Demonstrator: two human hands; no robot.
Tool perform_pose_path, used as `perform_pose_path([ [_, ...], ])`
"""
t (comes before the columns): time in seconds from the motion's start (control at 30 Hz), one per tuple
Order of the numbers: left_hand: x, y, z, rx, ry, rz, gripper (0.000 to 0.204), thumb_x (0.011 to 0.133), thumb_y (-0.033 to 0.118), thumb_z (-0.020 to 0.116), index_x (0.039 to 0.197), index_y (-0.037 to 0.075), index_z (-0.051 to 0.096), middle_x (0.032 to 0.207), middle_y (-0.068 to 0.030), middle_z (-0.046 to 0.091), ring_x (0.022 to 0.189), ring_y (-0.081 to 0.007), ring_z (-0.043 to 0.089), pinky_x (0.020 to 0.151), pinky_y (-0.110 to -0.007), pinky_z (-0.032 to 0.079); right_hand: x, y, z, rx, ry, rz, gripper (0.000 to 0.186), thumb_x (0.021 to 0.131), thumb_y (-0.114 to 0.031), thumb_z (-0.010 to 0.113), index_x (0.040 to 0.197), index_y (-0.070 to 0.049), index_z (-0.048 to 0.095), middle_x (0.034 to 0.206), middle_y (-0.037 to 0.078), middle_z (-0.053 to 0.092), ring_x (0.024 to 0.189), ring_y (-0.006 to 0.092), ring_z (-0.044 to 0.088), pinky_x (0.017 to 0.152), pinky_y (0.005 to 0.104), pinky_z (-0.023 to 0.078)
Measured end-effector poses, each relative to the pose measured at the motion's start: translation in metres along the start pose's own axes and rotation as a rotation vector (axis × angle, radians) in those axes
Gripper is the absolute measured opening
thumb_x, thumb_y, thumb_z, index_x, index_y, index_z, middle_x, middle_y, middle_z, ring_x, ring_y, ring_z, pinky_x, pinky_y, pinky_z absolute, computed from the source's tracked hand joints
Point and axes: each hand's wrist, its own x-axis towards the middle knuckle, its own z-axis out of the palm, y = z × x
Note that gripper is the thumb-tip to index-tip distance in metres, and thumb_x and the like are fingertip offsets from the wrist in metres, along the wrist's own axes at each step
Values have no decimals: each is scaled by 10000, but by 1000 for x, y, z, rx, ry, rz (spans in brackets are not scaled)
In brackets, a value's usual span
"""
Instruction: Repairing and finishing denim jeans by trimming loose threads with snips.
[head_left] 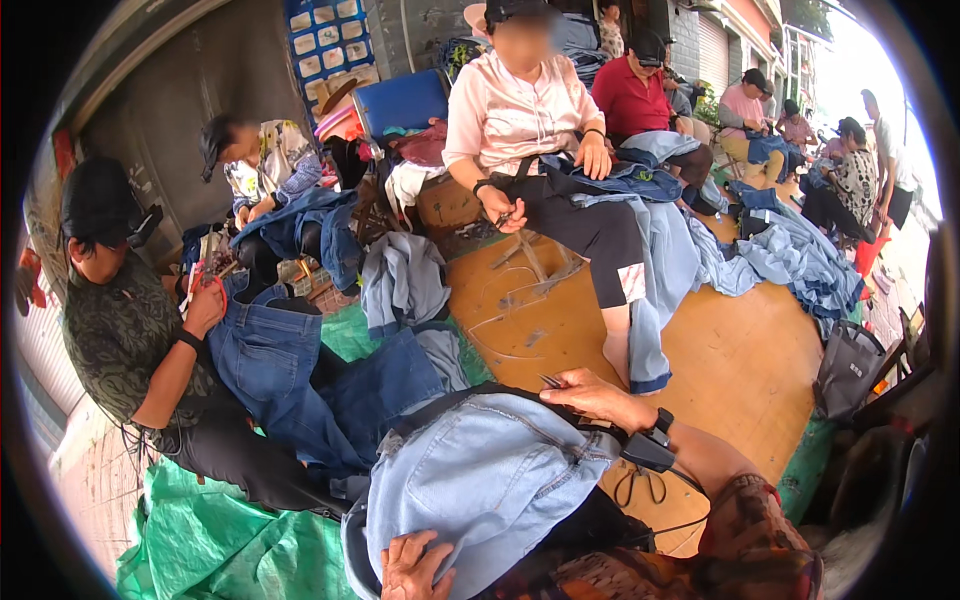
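Pale blue jeans [480, 470] are spread over my lap at the bottom centre, with seams and a patch pocket showing. My left hand [412, 560] grips them near their lower edge, fingers bent over the cloth. Above their right side, my right hand [600, 398] is closed on small dark thread snips [552, 382], points toward the left. A black device is strapped at that wrist, with a cord hanging below.
A co-worker [120, 330] at left holds red scissors [208, 290] over darker jeans [270, 370]. Another person [520, 120] sits facing me; others work farther back among denim piles [760, 250]. A yellow board [730, 370], green sheet [200, 540] and dark bag [848, 370] lie around.
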Motion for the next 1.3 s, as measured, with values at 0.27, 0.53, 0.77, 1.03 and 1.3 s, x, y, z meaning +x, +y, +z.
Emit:
perform_pose_path([
  [0.27, -1, -2, 8, -25, 29, 32, 346, 720, 99, 684, 1056, 96, 603, 1187, -94, 534, 1106, -343, 477, 944, -467, 366, -3, 4, 1, 10, 13, -44, 367, 819, -393, 677, 810, -30, 624, 624, -55, 455, 558, 53, 379, 480, 244, 271],
  [0.53, 5, -2, 12, -22, 47, 39, 269, 734, 93, 659, 1000, 111, 627, 1146, -72, 557, 1076, -329, 495, 906, -467, 382, -5, 2, -4, -32, 13, -40, 378, 818, -402, 672, 737, -48, 569, 604, -55, 413, 547, 51, 356, 476, 254, 253],
  [0.77, 7, 2, 6, -24, 32, 20, 166, 757, 62, 623, 919, 88, 649, 1043, -75, 604, 987, -308, 550, 849, -426, 422, -3, 1, -3, 30, -5, -8, 307, 823, -342, 688, 835, -43, 621, 662, -55, 476, 594, 46, 401, 503, 235, 296],
  [1.03, -7, 14, -23, -363, 141, -13, 103, 779, 27, 641, 875, 29, 675, 962, -106, 654, 891, -277, 610, 756, -346, 481, -13, -31, -4, 268, 47, -128, 226, 804, -119, 710, 968, 1, 610, 749, -24, 559, 673, 48, 494, 595, 194, 393],
  [1.3, -18, 8, -8, -485, -226, 130, 218, 736, 142, 724, 932, 73, 660, 1009, -73, 614, 913, -238, 573, 776, -336, 424, -14, -26, -14, 253, 65, -224, 214, 787, -65, 709, 976, -2, 632, 806, -27, 597, 720, 39, 527, 676, 185, 438],
])
